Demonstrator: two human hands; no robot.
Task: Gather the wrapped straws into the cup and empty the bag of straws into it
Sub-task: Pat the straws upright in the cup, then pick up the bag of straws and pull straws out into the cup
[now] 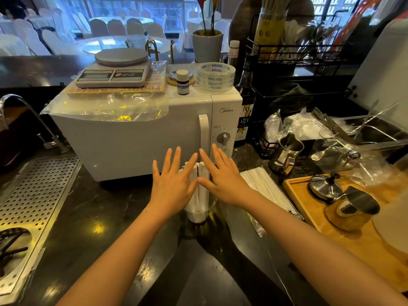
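A clear plastic cup stands on the dark counter in front of the microwave, with a bundle of white wrapped straws upright in it. My left hand and my right hand are spread flat, fingers apart, on either side of the straw bundle, thumbs nearly touching in front of it. Neither hand grips anything. To the right of the cup lies a clear bag of wrapped straws flat on the counter, partly under my right forearm.
A white microwave stands just behind the cup, carrying a scale, a small bottle and tape rolls. A perforated drain tray lies at left. A wooden tray with metal pitchers sits at right, a steel pitcher behind it.
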